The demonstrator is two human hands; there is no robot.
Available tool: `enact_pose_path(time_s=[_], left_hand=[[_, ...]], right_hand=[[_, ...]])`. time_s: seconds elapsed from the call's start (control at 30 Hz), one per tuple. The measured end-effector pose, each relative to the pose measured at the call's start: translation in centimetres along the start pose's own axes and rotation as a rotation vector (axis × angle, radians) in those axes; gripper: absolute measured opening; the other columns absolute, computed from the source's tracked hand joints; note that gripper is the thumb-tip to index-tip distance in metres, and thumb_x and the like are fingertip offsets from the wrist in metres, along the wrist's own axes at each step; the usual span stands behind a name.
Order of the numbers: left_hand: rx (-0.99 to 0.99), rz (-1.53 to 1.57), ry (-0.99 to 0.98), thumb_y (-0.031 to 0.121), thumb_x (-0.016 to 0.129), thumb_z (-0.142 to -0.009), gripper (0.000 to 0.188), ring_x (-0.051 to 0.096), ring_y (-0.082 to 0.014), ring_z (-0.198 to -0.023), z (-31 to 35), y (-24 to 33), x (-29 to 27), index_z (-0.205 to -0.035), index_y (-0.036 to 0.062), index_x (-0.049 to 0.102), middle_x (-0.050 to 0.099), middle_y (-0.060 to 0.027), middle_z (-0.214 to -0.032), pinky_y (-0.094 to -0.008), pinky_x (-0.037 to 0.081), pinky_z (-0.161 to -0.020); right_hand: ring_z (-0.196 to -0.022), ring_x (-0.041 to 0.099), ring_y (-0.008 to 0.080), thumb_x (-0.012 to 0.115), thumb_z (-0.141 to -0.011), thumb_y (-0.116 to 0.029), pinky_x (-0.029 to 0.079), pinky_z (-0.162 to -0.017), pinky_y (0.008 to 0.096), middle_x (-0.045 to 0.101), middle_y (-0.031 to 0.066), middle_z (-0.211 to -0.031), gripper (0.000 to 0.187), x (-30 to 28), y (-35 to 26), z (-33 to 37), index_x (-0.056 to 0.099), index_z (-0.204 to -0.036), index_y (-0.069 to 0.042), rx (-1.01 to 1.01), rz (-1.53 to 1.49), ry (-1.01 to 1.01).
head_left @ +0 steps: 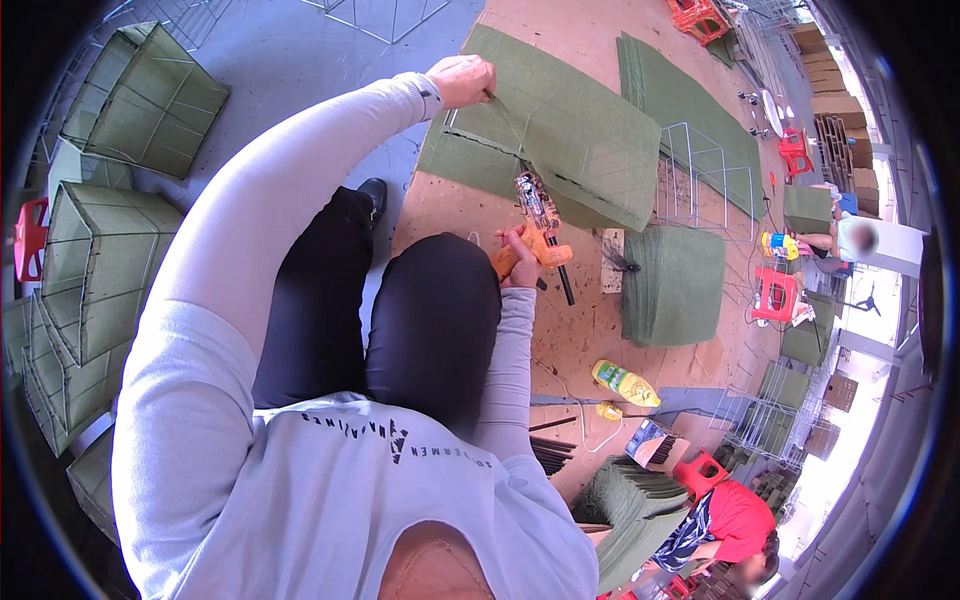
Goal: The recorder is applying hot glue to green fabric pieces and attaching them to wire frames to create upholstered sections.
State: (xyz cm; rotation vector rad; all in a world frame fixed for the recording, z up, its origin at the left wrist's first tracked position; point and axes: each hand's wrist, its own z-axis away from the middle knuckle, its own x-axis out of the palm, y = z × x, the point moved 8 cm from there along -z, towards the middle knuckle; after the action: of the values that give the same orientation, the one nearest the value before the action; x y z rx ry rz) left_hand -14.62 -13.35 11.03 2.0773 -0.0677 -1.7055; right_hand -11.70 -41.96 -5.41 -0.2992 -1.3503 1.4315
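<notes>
My right hand [518, 258] is wrapped round the handle of an orange hot glue gun [543, 246]. Dark residue covers the gun's front, and a black stick protrudes from its rear. The nozzle reaches the edge of a green felt-like sheet [575, 130] lying on the table. My left hand [465, 80], arm stretched out, pinches that sheet's edge near its far left side. Part of a thin wire frame [480, 137] shows at the sheet's left edge. Whether the nozzle touches the sheet, I cannot tell.
Green-covered wire boxes [150, 100] stand on the left. The brown work table [570, 345] holds stacked green sheets [675, 285], a wire frame [705, 175] and a yellow bottle [626, 383]. A co-worker in red [742, 520] is at lower right; another person [850, 240] is at far right.
</notes>
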Motion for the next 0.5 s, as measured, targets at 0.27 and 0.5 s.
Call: enact_pose_path(time_s=[0.27,0.5], left_hand=[[-0.032,0.021,-0.004,0.023,0.067,-0.074,0.018,0.061,-0.0276,-0.086,-0.1,0.0,-0.1,-0.084,0.0087,0.068,0.065,-0.0104,-0.082,-0.0362,0.048,-0.075],[-0.050,0.027,-0.049,0.024,0.067,-0.075,0.019,0.061,-0.0270,-0.087,-0.1,0.3,-0.3,-0.086,0.0087,0.067,0.065,-0.0098,-0.083,-0.0358,0.048,-0.076]], right_hand=[[-0.076,0.058,0.0204,0.059,-0.077,0.004,0.050,-0.076,0.0356,0.055,0.0059,-0.084,0.020,-0.7,-0.4,-0.2,0.052,-0.095,-0.002,-0.053,-0.023,-0.032],[-0.073,0.057,0.0181,0.060,-0.077,0.003,0.050,-0.073,0.0318,0.054,0.0046,-0.081,0.017,-1.8,-0.5,-0.3,0.053,-0.091,-0.002,-0.073,-0.020,0.026]])
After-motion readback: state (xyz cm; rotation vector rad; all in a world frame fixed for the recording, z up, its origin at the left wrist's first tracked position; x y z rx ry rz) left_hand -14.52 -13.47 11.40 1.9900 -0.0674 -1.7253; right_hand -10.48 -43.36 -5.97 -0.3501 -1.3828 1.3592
